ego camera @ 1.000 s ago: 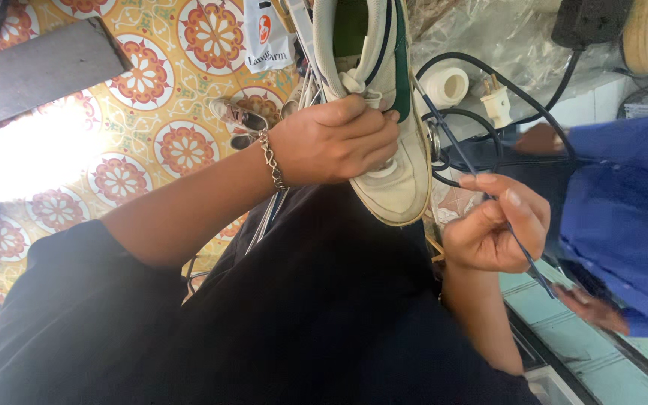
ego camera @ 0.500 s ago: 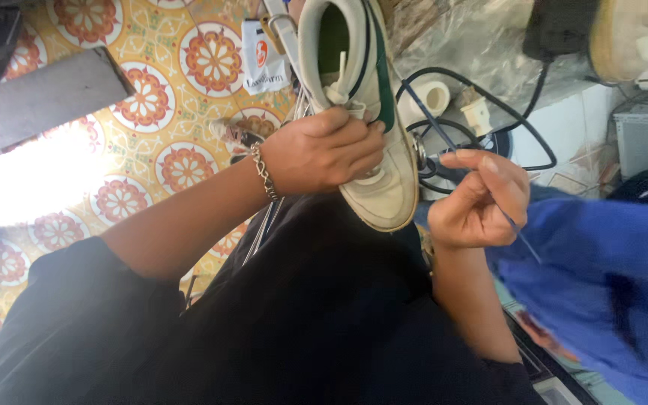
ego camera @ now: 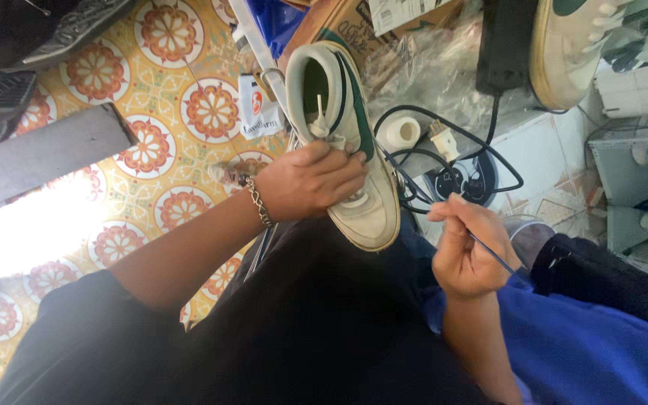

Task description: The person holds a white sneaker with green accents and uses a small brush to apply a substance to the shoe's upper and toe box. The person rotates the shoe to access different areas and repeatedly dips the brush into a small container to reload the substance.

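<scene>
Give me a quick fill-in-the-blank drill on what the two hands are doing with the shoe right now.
1. The left hand grips a cream ____ with a green stripe, resting on the lap.
2. The left wrist wears a chain ____.
3. The right hand pinches a thin dark ____, held apart from the shoe.
4. Beyond the shoe, a white roll of tape lies beside a black ____ looped on the floor.

Missing words: shoe; bracelet; tool; cable
</scene>
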